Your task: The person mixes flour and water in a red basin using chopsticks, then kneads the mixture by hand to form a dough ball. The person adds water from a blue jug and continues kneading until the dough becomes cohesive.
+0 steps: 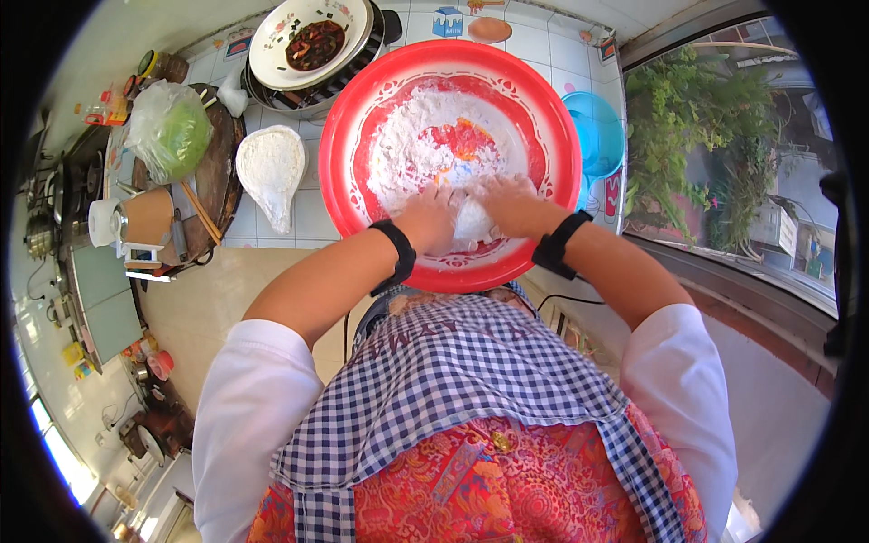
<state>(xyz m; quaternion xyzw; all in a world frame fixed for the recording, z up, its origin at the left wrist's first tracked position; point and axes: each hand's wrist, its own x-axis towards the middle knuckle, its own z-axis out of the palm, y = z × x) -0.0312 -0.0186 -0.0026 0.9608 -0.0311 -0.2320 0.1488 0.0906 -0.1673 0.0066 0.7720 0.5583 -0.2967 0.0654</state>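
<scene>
A large red and white enamel basin (552, 146) stands in front of me, its inside dusted with loose white flour (407, 153). Both my hands are inside at the near side, coated with flour. My left hand (432, 216) has its fingers curled into the flour. Close beside it, my right hand (509, 203) also curls its fingers into the flour, thumb side towards the left hand. Between them shows a pale floury patch (473, 220); whether it is dough or loose flour I cannot tell. Some fingertips are hidden. Part of the basin's coloured printed bottom (468, 139) shows through.
Left of the basin lies a flour-filled scoop (270, 163). Beyond stands a pot (299, 105) topped by a bowl of dark sauce (316, 46). A round chopping board (234, 153) holds bagged greens (178, 136), a cleaver and chopsticks (201, 212). A blue plastic dipper (597, 132) sits right, near the window.
</scene>
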